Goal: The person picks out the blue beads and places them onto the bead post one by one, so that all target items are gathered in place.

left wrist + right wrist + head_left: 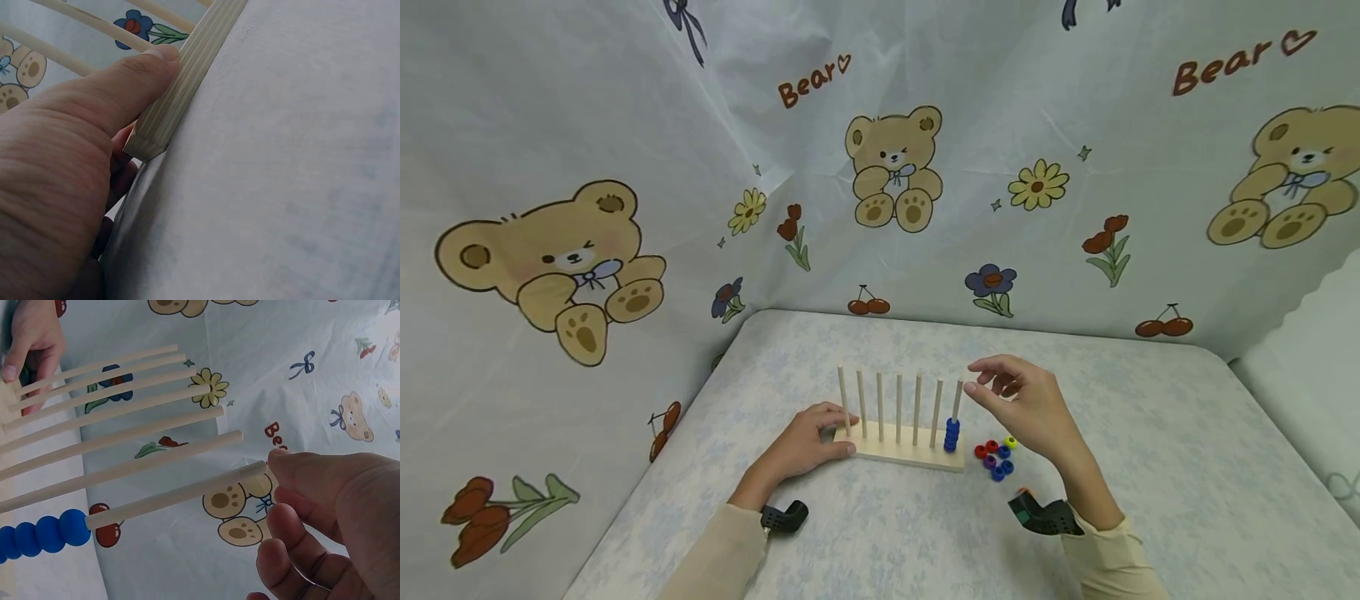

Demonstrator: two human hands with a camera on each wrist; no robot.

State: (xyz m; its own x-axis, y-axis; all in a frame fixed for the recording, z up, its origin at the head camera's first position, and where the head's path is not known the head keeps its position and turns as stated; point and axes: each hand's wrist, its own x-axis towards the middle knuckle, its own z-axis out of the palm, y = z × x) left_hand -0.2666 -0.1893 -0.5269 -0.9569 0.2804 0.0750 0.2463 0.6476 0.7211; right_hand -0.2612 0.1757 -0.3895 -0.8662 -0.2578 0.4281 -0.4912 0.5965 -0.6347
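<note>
A pale wooden peg board [902, 454] with a row of several upright pegs stands on the table. My left hand [807, 442] grips its left end. In the left wrist view the thumb [140, 78] lies along the board's edge and the other fingers are partly hidden behind it. Several blue beads [952, 436] are stacked low on the rightmost peg [181, 495]. My right hand [1028, 407] hovers by that peg's top, fingers loosely bent and apart, with no bead visible in them. Whether the thumb touches the peg tip, I cannot tell.
Loose beads lie right of the board: red beads [981, 452], a yellow bead [1011, 442], a purple bead [989, 462] and several blue beads [997, 473]. A pale patterned cloth covers the table [880, 533]. Behind it hangs a bear-print curtain [820, 167].
</note>
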